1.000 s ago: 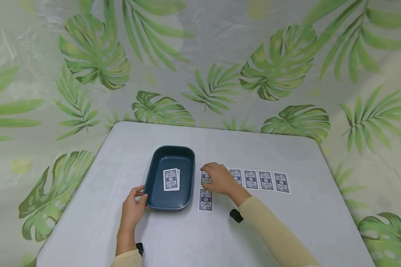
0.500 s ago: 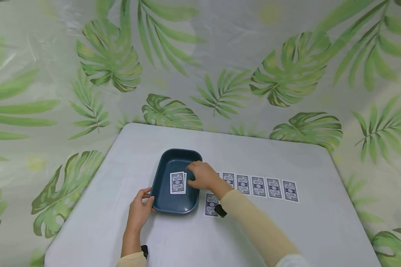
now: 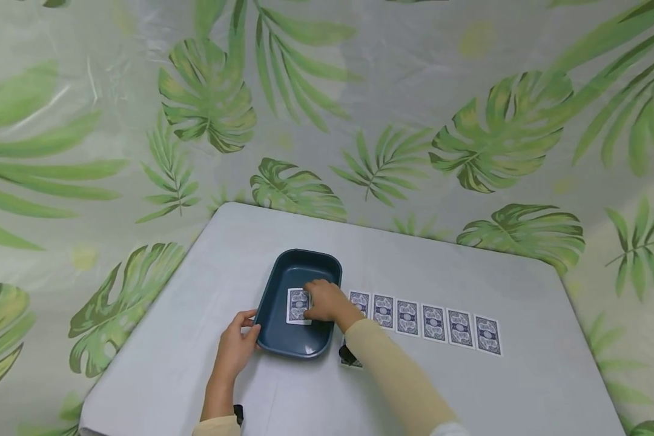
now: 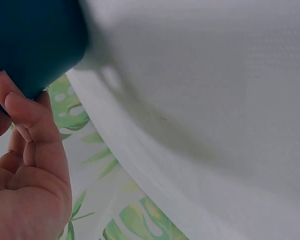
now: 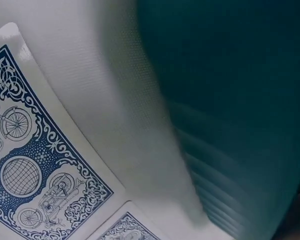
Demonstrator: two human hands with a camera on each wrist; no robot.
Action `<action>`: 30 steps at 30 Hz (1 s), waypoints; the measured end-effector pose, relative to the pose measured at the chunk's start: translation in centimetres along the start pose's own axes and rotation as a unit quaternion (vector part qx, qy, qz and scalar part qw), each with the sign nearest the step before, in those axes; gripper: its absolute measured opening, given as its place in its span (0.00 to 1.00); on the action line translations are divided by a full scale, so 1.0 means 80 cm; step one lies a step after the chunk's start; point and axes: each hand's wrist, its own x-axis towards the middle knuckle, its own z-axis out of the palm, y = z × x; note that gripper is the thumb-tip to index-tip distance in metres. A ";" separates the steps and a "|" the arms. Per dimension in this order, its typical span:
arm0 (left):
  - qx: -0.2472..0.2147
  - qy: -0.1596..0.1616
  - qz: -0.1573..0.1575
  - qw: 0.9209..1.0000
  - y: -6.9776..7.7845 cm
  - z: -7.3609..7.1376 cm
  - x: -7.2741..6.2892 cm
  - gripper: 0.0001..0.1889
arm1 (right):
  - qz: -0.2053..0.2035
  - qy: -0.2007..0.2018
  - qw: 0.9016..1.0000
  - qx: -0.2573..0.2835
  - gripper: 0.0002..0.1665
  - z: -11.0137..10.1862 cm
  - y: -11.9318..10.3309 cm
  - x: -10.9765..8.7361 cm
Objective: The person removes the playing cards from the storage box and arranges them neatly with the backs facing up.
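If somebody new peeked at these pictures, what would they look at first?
Probably the dark blue tray on the white table, with the left hand gripping its left side and the right hand inside, at a card. Next might come the row of patterned cards to the tray's right, then the leaf-printed backdrop behind the table.

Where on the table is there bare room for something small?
Bare table lies beyond the card row, to the far edge; nearer than the row, right of the right sleeve; and left of the tray, beyond the left hand. Crowded: the tray's middle, with cards and the right hand, and the gap between tray and row.
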 end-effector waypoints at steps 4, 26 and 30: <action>0.002 0.002 0.001 1.000 0.000 -0.001 -0.004 0.19 | 0.006 -0.001 0.999 -0.038 0.43 0.015 -0.001 0.005; 0.013 0.005 -0.004 1.000 0.004 0.000 -0.001 0.19 | 0.027 -0.015 0.996 -0.082 0.59 0.028 0.000 0.012; 0.013 0.004 -0.002 1.000 0.005 -0.001 -0.002 0.19 | 0.020 -0.011 0.997 -0.075 0.59 0.028 0.001 0.011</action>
